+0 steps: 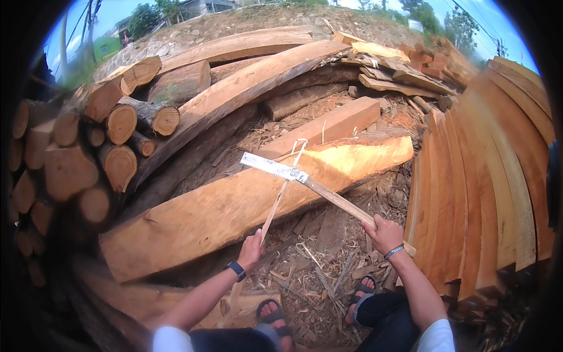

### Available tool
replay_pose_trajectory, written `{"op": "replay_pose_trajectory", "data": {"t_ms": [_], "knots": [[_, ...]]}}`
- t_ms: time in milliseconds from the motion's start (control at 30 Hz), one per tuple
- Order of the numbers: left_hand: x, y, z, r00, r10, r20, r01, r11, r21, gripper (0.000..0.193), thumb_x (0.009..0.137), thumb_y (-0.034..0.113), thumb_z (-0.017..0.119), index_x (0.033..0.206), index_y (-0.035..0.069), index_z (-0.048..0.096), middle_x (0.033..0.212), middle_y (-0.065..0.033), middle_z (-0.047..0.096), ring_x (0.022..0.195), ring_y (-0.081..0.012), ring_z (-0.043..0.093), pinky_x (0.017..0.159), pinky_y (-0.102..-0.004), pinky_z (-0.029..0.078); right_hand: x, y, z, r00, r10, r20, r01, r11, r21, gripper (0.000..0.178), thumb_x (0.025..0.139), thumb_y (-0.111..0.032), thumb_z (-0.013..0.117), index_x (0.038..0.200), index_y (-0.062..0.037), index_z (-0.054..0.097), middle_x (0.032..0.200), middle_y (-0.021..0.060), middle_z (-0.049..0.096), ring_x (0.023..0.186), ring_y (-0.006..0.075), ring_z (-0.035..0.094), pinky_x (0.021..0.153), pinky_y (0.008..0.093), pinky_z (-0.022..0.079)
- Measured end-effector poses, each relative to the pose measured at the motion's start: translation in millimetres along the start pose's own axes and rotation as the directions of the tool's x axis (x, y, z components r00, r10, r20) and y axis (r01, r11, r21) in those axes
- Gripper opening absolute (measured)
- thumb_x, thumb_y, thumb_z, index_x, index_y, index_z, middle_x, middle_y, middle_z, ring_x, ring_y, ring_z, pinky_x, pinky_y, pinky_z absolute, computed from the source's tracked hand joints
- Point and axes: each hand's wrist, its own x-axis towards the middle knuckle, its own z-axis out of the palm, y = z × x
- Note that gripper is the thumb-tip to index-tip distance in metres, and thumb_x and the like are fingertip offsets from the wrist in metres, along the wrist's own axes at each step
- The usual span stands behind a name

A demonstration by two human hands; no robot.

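My right hand [386,236] is closed round the long wooden handle of a saw [335,199], held across in front of me. Its flat, whitish metal blade [265,165] points left, with teeth along the lower edge. In my closed left hand [251,252] is a thin wooden strip [273,215]. The strip slants upward and meets the saw where blade and handle join; a pale bent loop [299,150] rises above that point. Beneath the saw lies a thick sawn timber [193,226], its far right end brightly lit.
Cut logs [120,167] are stacked at the left. Several planks [489,176] lean in a row at the right. A squared beam [346,120] and a long curved timber [234,88] lie beyond. Wood chips and bark [319,264] cover the ground around my sandalled feet.
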Motion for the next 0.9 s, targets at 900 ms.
{"op": "replay_pose_trajectory", "data": {"t_ms": [900], "knots": [[30,98,1,0.959,0.194,-0.206,-0.205,0.978,-0.031,0.063,0.100,0.044,0.026,0.051,0.007,0.039,0.044,-0.0035,0.035,0.041,-0.0180,0.038,0.045,-0.0351,0.032,9,1,-58,0.827,-0.171,-0.535,0.293,0.944,0.151,0.024,0.075,-0.015,0.066,0.096,-0.0097,0.055,0.083,0.0110,0.058,0.078,0.0311,0.061,0.064,0.0407,0.048]]}}
